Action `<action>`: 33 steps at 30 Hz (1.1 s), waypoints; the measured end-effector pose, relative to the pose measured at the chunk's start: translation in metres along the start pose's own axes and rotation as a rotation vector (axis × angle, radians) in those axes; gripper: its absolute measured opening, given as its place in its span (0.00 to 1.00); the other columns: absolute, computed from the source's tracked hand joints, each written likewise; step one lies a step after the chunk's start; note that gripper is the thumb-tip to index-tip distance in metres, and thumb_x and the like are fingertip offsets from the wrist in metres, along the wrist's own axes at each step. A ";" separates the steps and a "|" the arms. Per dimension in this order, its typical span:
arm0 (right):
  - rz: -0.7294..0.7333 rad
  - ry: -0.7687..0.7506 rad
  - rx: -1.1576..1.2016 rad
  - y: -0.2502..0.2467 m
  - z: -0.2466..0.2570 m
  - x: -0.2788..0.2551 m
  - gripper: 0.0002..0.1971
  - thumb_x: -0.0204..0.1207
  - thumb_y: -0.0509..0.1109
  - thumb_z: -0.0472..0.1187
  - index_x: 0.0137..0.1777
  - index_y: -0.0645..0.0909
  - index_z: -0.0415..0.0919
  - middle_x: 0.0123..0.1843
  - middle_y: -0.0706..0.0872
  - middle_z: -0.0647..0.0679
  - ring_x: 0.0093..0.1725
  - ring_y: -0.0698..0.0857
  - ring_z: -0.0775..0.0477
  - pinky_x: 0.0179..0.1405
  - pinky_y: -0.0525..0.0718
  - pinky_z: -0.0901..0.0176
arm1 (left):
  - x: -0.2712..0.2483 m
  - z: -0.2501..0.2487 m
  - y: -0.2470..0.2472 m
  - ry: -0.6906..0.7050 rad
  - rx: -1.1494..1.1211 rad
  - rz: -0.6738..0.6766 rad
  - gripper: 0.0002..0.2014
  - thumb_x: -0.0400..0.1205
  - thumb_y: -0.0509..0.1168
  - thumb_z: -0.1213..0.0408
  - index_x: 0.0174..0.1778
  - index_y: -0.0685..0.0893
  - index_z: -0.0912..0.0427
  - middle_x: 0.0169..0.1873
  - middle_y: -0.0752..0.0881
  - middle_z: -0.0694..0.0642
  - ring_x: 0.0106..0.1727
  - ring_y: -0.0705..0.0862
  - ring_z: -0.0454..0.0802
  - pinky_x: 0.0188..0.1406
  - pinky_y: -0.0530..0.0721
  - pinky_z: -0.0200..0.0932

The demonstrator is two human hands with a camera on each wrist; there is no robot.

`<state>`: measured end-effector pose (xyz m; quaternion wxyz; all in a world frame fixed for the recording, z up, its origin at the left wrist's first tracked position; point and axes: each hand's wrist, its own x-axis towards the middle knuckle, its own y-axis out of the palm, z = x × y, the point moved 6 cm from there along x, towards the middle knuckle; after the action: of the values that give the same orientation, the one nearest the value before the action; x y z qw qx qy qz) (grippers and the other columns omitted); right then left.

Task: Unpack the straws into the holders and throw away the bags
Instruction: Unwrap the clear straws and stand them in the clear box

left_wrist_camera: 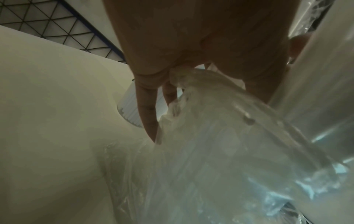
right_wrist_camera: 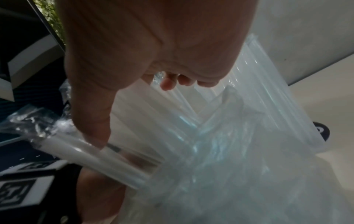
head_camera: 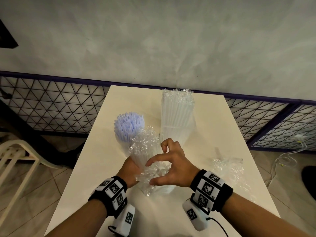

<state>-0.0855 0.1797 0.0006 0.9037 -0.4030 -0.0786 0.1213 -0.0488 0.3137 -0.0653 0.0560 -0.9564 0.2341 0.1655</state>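
Note:
A clear bag of white straws (head_camera: 145,154) leans over the table's middle, its crumpled top pointing away from me. My left hand (head_camera: 130,170) grips it from the left side, fingers (left_wrist_camera: 149,113) curled round the plastic (left_wrist_camera: 229,151). My right hand (head_camera: 171,166) arches over the bag's near end with fingers spread; its thumb (right_wrist_camera: 95,121) touches the straw bundle (right_wrist_camera: 99,160). One holder (head_camera: 123,142), packed with pale blue straws (head_camera: 129,125), stands left of the bag. A second bag of clear straws (head_camera: 177,117) stands upright behind.
An empty crumpled bag (head_camera: 227,168) lies on the cream table (head_camera: 95,168) at the right. A wire mesh fence (head_camera: 51,106) runs behind the table. A cream chair (head_camera: 17,159) stands at the left, and cables (head_camera: 282,156) lie on the floor at the right.

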 end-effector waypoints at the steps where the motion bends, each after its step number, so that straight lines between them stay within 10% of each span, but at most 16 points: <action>1: 0.021 0.015 -0.022 0.003 -0.001 0.000 0.23 0.56 0.87 0.59 0.53 0.88 0.67 0.55 0.64 0.54 0.58 0.65 0.49 0.67 0.69 0.51 | 0.002 0.000 0.001 -0.019 -0.129 0.004 0.11 0.61 0.73 0.75 0.35 0.85 0.58 0.27 0.82 0.49 0.29 0.81 0.47 0.26 0.80 0.34; 4: 0.076 0.018 -0.067 0.013 -0.001 -0.002 0.19 0.58 0.86 0.58 0.50 0.89 0.64 0.55 0.64 0.54 0.57 0.64 0.49 0.65 0.67 0.48 | 0.002 -0.003 0.006 0.014 -0.181 0.062 0.12 0.67 0.73 0.69 0.45 0.82 0.64 0.31 0.83 0.56 0.37 0.85 0.52 0.33 0.82 0.43; 8: 0.054 -0.005 0.053 0.013 -0.006 -0.003 0.15 0.61 0.83 0.53 0.49 0.89 0.58 0.55 0.70 0.58 0.57 0.71 0.46 0.63 0.72 0.55 | 0.002 0.001 0.000 0.032 -0.080 0.018 0.19 0.49 0.80 0.59 0.35 0.86 0.55 0.28 0.86 0.49 0.34 0.85 0.43 0.32 0.81 0.36; 13: -0.068 0.150 0.236 -0.012 -0.023 -0.005 0.10 0.66 0.78 0.41 0.45 0.85 0.55 0.44 0.88 0.56 0.50 0.85 0.57 0.52 0.83 0.60 | 0.004 0.010 -0.007 0.041 0.004 -0.036 0.17 0.62 0.80 0.72 0.44 0.85 0.64 0.41 0.90 0.57 0.42 0.88 0.55 0.41 0.84 0.44; 20: -0.167 0.251 0.613 -0.030 -0.030 -0.003 0.09 0.71 0.76 0.32 0.45 0.90 0.48 0.45 0.94 0.52 0.47 0.91 0.55 0.56 0.85 0.60 | -0.001 -0.003 -0.003 0.143 0.123 -0.033 0.21 0.51 0.77 0.58 0.38 0.81 0.52 0.29 0.89 0.41 0.34 0.85 0.27 0.34 0.79 0.22; 25: -0.146 0.170 0.698 -0.048 -0.015 0.005 0.12 0.70 0.72 0.32 0.53 0.87 0.30 0.52 0.93 0.46 0.56 0.91 0.50 0.59 0.87 0.58 | 0.001 0.002 -0.003 0.145 0.079 -0.031 0.23 0.50 0.77 0.54 0.39 0.80 0.51 0.29 0.88 0.33 0.33 0.84 0.30 0.34 0.78 0.23; 33: -0.353 0.116 0.840 -0.087 -0.005 0.021 0.10 0.67 0.78 0.26 0.43 0.85 0.38 0.35 0.86 0.46 0.37 0.85 0.45 0.43 0.85 0.54 | 0.012 0.017 -0.007 0.096 0.009 -0.032 0.31 0.53 0.84 0.68 0.52 0.83 0.55 0.50 0.89 0.54 0.49 0.89 0.43 0.50 0.88 0.39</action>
<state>-0.0503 0.1258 0.0634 0.9985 0.0118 -0.0395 -0.0360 -0.0402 0.3180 -0.0854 0.0517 -0.9666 0.2217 0.1174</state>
